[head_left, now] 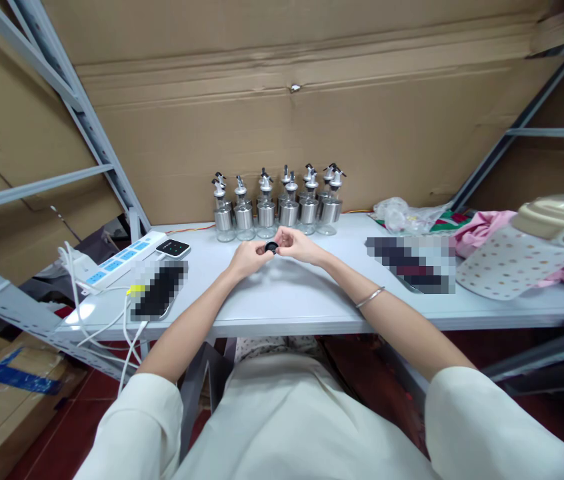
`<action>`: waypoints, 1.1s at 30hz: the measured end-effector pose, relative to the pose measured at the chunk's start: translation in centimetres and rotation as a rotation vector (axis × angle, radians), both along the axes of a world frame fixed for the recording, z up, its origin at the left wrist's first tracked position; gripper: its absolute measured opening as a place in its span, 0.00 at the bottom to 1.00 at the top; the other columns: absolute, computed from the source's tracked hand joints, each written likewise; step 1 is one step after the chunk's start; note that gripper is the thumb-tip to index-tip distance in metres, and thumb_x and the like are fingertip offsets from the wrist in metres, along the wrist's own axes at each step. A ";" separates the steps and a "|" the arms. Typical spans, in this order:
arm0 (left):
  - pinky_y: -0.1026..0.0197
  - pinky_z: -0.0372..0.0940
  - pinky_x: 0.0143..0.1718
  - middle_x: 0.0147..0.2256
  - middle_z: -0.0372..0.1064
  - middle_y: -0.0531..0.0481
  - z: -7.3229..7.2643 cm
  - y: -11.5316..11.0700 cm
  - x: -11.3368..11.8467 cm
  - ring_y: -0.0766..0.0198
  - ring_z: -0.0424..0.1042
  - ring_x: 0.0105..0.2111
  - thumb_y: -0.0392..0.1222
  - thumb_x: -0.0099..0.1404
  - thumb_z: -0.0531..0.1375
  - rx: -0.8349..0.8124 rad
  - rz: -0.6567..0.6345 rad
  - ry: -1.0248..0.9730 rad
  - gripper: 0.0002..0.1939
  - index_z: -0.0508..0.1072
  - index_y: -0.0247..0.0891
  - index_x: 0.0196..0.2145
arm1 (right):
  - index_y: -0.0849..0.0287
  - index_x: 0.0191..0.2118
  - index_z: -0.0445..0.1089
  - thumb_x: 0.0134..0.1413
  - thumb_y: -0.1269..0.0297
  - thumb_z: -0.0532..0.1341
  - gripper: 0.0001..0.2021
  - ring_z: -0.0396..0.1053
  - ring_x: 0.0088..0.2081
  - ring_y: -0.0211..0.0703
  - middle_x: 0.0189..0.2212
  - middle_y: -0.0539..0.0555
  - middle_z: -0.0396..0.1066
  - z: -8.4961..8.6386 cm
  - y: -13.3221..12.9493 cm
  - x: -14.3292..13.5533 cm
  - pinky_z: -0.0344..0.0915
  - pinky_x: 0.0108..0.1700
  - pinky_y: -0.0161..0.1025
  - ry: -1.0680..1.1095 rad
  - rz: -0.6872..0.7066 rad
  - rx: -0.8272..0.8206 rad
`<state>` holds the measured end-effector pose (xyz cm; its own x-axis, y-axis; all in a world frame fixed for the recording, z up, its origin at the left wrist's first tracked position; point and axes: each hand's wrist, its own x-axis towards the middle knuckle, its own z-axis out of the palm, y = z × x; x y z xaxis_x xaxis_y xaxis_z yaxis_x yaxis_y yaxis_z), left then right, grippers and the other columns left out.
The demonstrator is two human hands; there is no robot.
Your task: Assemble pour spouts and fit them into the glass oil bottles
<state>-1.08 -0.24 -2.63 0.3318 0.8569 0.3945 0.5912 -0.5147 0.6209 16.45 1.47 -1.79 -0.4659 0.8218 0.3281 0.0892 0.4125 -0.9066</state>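
Over the middle of the pale grey bench [312, 300], the left hand [245, 257] and right hand [298, 245] meet, fingertips of both pinched on a small round black cap-like part [271, 248] held just above the surface. It appears light, rigid and smooth, likely slippery; the rim is the sound place to grip. Detail is too small to confirm. Behind stands a cluster of glass-and-steel dispenser bottles [277, 210]; a white power strip [122, 259] lies well to the left.

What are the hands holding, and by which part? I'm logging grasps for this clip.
A small black round part, pinched at its rim between the fingers of the left hand and right hand, above the table.
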 end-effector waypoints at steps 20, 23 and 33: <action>0.60 0.59 0.41 0.36 0.74 0.46 -0.7 1.0 0.5 0.59 0.67 0.40 0.44 0.58 0.53 -0.159 0.007 -0.391 0.13 0.74 0.37 0.34 | 0.59 0.31 0.66 0.30 0.71 0.65 0.15 0.67 0.27 0.35 0.24 0.47 0.71 0.0 1.2 1.2 0.63 0.33 0.35 0.184 -0.070 -0.127; 0.60 0.61 0.39 0.41 0.74 0.43 -1.0 1.3 0.7 0.59 0.68 0.42 0.48 0.61 0.54 -0.411 -0.005 -0.622 0.16 0.74 0.36 0.39 | 0.60 0.32 0.67 0.32 0.71 0.66 0.14 0.68 0.27 0.35 0.24 0.47 0.72 0.1 1.3 1.5 0.63 0.34 0.35 0.238 -0.051 -0.215; 0.65 0.59 0.34 0.38 0.72 0.45 -0.9 1.3 0.6 0.65 0.69 0.37 0.51 0.55 0.63 -0.611 -0.021 -0.907 0.16 0.70 0.34 0.31 | 0.60 0.34 0.69 0.33 0.72 0.67 0.15 0.70 0.27 0.33 0.24 0.47 0.74 0.2 0.6 1.1 0.67 0.40 0.36 0.264 0.041 -0.332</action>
<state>-0.48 1.02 -3.58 0.1499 0.9886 0.0098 -0.2200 0.0237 0.9752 17.56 2.07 -1.55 -0.4356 0.8856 0.1611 -0.1744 0.0925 -0.9803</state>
